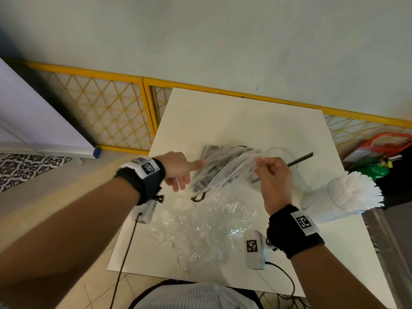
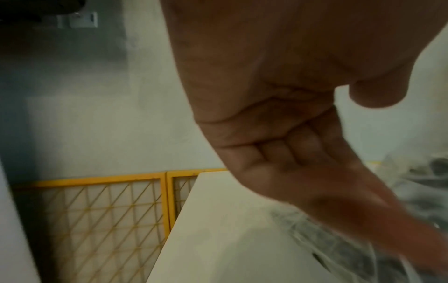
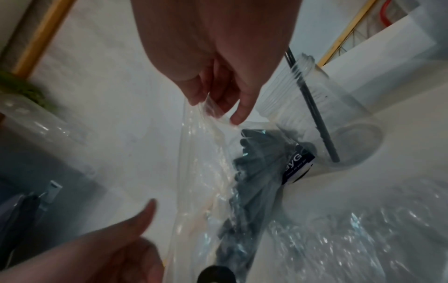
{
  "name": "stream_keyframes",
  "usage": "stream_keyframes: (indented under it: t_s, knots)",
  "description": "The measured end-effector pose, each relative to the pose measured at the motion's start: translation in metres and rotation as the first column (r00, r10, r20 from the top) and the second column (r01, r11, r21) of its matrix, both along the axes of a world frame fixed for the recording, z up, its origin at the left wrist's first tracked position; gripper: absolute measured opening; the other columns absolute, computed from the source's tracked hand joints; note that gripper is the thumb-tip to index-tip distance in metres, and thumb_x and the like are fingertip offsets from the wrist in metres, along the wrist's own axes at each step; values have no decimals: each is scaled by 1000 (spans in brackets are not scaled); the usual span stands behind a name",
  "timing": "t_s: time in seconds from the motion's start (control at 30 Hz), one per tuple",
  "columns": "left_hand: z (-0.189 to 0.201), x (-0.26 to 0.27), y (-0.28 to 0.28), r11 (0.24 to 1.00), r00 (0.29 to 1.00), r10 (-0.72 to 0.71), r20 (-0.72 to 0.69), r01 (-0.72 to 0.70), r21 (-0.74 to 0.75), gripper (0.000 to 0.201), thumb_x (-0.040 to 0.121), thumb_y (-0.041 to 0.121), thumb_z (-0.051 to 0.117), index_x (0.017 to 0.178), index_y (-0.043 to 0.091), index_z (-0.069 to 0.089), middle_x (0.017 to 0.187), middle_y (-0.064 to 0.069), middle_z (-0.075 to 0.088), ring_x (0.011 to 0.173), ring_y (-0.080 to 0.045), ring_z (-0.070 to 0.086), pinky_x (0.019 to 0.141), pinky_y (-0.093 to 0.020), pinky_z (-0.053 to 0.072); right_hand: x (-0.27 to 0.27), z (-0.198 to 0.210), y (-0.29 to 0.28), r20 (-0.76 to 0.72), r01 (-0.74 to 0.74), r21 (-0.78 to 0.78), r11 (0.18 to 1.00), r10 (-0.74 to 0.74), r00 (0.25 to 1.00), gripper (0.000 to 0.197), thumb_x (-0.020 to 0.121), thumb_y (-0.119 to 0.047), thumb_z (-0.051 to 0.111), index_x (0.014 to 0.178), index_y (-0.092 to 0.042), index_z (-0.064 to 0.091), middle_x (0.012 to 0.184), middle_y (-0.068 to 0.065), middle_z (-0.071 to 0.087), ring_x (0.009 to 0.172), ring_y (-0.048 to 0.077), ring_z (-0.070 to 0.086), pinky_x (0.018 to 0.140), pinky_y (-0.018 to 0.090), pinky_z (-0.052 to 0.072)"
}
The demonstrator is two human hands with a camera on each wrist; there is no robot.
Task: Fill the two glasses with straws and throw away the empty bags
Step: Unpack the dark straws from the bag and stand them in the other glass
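Observation:
My right hand [image 1: 259, 166] pinches the open edge of a clear bag of black straws [image 1: 219, 169], holding that end up above the white table [image 1: 234, 117]. In the right wrist view the right hand [image 3: 218, 109] grips the bag [image 3: 244, 183] by its mouth. My left hand [image 1: 189, 173] is at the bag's left side with fingers straight, holding nothing. Behind the bag stands a clear glass [image 3: 349, 122] with one black straw [image 3: 312, 107] in it. A second glass [image 1: 323, 201], packed with white straws [image 1: 361, 188], stands at the table's right edge.
An empty crumpled clear bag [image 1: 207, 228] lies on the table near me. A yellow mesh fence [image 1: 107, 112] runs behind the table. A green cylinder [image 1: 376, 171] and a red frame [image 1: 383, 141] sit beyond the right edge. A cable [image 1: 127, 248] hangs off the near left corner.

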State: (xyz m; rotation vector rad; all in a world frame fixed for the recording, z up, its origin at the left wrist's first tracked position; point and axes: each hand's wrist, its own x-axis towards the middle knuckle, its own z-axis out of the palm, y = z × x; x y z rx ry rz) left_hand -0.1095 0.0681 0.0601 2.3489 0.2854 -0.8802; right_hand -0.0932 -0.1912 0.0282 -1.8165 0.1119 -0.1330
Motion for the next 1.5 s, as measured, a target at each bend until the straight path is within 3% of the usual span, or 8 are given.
stream_keyframes:
  t_s: [0.17, 0.3, 0.47, 0.67, 0.8, 1.17, 1.33, 1.5]
  knots:
    - [-3, -3, -35, 994, 990, -96, -102, 90, -68, 86, 92, 75, 25, 71, 6, 72, 68, -10, 75, 51, -19, 65, 58, -24, 49, -1, 2, -3, -1, 132, 100, 986, -132, 991, 23, 77, -53, 69, 78, -31, 66, 82, 4, 73, 85, 31, 69, 83, 57, 56]
    - [-5, -10, -62, 927, 960, 6, -279, -110, -358, 96, 91, 75, 15, 122, -3, 61, 110, -22, 72, 81, -32, 72, 72, -32, 56, -2, 12, -3, 7, 182, 139, 973, -184, 983, 18, 77, -54, 69, 73, -37, 67, 80, 1, 72, 85, 30, 70, 84, 54, 57]
    - [-8, 7, -54, 930, 964, 259, 54, -234, -284, 83, 91, 75, 25, 156, 24, 15, 144, -12, 51, 81, -21, 75, 78, -38, 62, -16, 17, 0, 46, 92, 80, 993, -95, 994, 18, 86, -35, 72, 71, -27, 70, 96, -12, 75, 97, 5, 69, 91, 35, 55]
    - [-20, 21, -49, 517, 712, 701, 44, -464, -719, 77, 89, 15, 67, 154, 28, 27, 114, -7, 63, 87, -25, 72, 86, -43, 60, -40, -9, 9, 5, -237, 15, 971, 237, 971, 12, 85, -11, 74, 84, 0, 71, 106, -9, 73, 97, -3, 68, 84, 14, 54]
    - [-26, 23, -44, 662, 671, 673, 311, -359, -658, 73, 72, 3, 72, 123, 53, 56, 96, 2, 68, 87, -23, 67, 86, -47, 58, -39, -8, 2, -166, -441, -51, 896, 427, 889, 4, 86, -13, 74, 87, -9, 73, 104, -13, 73, 95, -2, 68, 82, 14, 53]
    - [6, 41, -42, 996, 514, 83, 854, -15, -87, 58, 81, -4, 54, 135, 17, 58, 133, -3, 48, 79, -14, 50, 80, -25, 47, 28, 68, 51, -128, -276, -285, 918, 248, 960, 45, 85, -59, 62, 116, -27, 54, 93, -10, 67, 72, -2, 64, 69, 23, 52]
    - [45, 59, -21, 992, 456, -44, 889, -82, 91, 64, 78, -3, 46, 140, 13, 54, 140, -11, 45, 109, -33, 58, 84, -37, 52, 69, 90, 65, -73, -148, -382, 912, 129, 989, 15, 86, -24, 55, 87, -14, 65, 79, 4, 72, 74, 23, 71, 77, 42, 59]
    - [65, 61, 13, 985, 314, 8, 949, -168, 48, 49, 79, 13, 54, 127, 16, 67, 130, -8, 53, 86, -25, 60, 80, -31, 49, 49, 100, 44, -42, -10, -105, 994, 5, 999, 21, 91, -9, 49, 110, -16, 42, 83, 11, 71, 52, 18, 69, 54, 31, 58]
